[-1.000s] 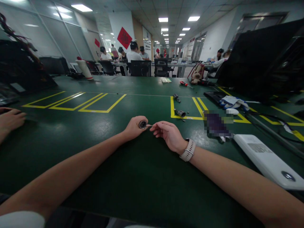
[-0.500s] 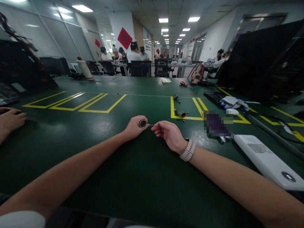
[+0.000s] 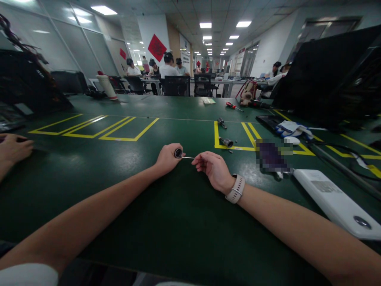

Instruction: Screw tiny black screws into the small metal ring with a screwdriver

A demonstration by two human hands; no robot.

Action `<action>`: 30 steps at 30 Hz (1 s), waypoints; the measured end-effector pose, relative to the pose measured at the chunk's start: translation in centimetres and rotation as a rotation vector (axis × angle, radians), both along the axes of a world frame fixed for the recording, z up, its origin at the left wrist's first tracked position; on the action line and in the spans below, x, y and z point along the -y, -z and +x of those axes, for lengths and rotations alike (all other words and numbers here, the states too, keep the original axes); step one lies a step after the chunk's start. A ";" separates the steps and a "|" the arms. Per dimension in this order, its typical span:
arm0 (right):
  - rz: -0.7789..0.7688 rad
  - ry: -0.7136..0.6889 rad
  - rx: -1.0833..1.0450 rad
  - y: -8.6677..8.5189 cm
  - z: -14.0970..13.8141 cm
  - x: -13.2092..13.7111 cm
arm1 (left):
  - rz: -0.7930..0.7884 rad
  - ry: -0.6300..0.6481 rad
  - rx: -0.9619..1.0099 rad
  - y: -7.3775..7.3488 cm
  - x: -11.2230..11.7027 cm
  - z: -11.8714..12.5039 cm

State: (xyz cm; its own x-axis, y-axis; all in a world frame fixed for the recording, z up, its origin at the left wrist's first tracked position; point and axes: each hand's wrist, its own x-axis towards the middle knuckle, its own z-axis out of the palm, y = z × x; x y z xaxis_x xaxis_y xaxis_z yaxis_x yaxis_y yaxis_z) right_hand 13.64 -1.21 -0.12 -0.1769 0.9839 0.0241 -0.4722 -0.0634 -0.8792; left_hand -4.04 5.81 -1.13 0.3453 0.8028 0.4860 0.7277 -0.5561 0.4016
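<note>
1. Bright open-plan office in the background: people [image 3: 168, 68] sit at far desks, a red diamond-shaped sign [image 3: 156, 48] behind them. Foreground on my feed is a dark green table [image 3: 190, 222] marked with yellow tape [image 3: 216, 135].
2. Left hand [image 3: 166, 159]: closed, gripping a round metal part [image 3: 178, 153]. I see its ringed, dark-centred end, facing the head camera; the rest is hidden by the fingers.
3. Right hand [image 3: 212, 169]: fingers curled, fingertips pinching a thin metal rod [image 3: 188, 157]. Pale watch strap [image 3: 236, 189] on the wrist.
4. I note that the rod spans the gap between the hands, roughly level, its far end at the left hand's fingers, just beside the round part. Whether it enters the part or only touches the fingers, I cannot tell.
5. Beyond the right hand, two metal fittings [image 3: 226, 142] lie on their sides within a taped outline, one nearer, one farther. Small metal bits lie just beside the nearer one.
6. Farther back: a red-handled screwdriver [image 3: 234, 106]. To the right: a white-and-blue glove [image 3: 293, 129] and a long white device [image 3: 335, 200].
7. At the left edge I log a co-worker's hand [image 3: 14, 151], well apart; its grip I cannot tell.
</note>
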 end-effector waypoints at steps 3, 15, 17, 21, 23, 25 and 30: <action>0.011 -0.002 0.053 0.1 -0.1 0.1 | -0.008 -0.027 0.032 0.1 0.0 0.0; 0.069 0.003 0.073 -0.1 -0.1 0.4 | -0.085 0.013 0.081 0.0 -0.2 -0.1; 0.113 0.003 0.096 -0.1 -0.1 0.5 | -0.121 0.040 0.085 -0.2 -0.3 -0.2; 0.211 0.033 0.182 0.3 -0.1 0.5 | -0.194 0.122 0.031 -0.8 -0.3 -0.4; 0.277 0.046 0.269 0.5 -0.1 0.4 | -0.212 0.149 -0.009 -1.1 -0.1 -0.5; 0.347 0.038 0.383 0.5 0.0 0.5 | -0.194 0.161 -0.036 -1.1 0.1 -0.4; 0.496 0.036 0.576 0.1 0.1 0.9 | -0.114 0.187 -0.094 -1.0 0.4 -0.1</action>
State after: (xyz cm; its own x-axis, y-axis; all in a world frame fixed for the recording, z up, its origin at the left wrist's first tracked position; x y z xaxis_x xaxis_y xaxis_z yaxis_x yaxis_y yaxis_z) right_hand 13.74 -2.08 -0.20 -0.2630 0.8874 0.3786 0.0758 0.4102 -0.9089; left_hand -4.10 5.42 -0.12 0.5329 0.7685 0.3541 0.6534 -0.6396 0.4049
